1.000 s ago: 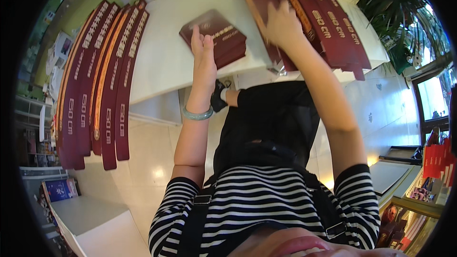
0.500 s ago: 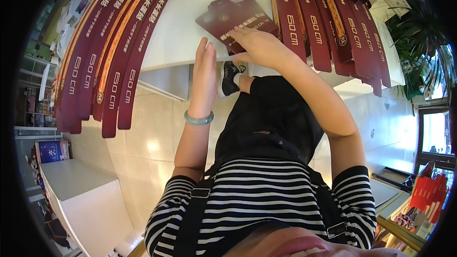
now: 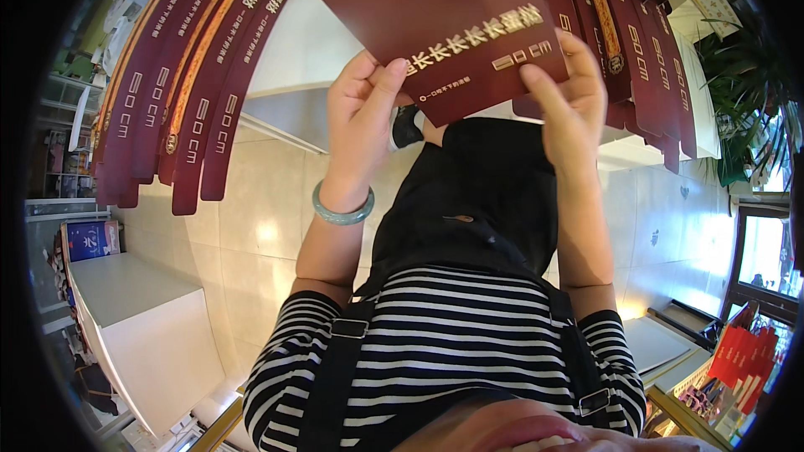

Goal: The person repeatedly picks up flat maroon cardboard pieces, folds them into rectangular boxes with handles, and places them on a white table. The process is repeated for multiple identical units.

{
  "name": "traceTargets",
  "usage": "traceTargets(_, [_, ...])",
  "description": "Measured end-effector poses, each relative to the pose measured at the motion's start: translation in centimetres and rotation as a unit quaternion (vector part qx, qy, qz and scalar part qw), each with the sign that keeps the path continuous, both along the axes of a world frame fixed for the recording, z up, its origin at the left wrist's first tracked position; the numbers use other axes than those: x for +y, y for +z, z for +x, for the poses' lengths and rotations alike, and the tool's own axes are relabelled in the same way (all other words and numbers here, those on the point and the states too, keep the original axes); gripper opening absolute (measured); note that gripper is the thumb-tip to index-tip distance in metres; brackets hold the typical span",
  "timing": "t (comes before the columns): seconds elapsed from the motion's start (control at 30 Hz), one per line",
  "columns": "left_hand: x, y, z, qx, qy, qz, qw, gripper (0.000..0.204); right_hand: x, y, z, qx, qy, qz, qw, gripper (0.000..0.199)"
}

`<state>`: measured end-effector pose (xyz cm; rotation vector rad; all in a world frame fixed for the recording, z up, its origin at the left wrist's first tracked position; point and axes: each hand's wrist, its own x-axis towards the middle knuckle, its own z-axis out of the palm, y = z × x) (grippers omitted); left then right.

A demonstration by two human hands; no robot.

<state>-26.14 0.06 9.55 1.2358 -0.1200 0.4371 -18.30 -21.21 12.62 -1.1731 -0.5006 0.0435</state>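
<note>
Between my two hands is a flat maroon cardboard box (image 3: pixel 469 42) with gold print and an oval handle slot at its upper left. It is raised over the table's front edge and tilted. My left hand (image 3: pixel 358 113), with a jade-green bangle on the wrist, pinches its lower left edge, thumb on the printed face. My right hand (image 3: pixel 573 105) grips the lower right side, thumb in front and fingers mostly behind. Long maroon boxes (image 3: pixel 159 109) of matching print lie side by side at the left, and more long maroon boxes (image 3: pixel 645 67) lie at the right.
The white table (image 3: pixel 289 59) carries both rows, whose ends overhang its front edge. A low white cabinet (image 3: pixel 159 326) stands at lower left. Leafy plants (image 3: pixel 745 109) are at far right, with red packets (image 3: pixel 744 356) in a basket below them.
The flat box has come up off the table toward me and is now held. My left hand has closed on it; my right hand has shifted right and grips its other side.
</note>
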Motion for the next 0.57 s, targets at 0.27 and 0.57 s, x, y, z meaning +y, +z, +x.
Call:
traceTargets(0.27, [-4.5,-0.3,-0.9,-0.034,-0.246,-0.202,0.947,0.050,-3.7,-2.2,-1.2,0.069,0.003,0.047,0.997,0.045])
traceTargets(0.57, [-7.9,0.0,-0.9,0.121,-0.253,-0.255,0.925,0.085,-3.2,-5.1,-1.9,0.187,0.010,0.115,0.976,0.046])
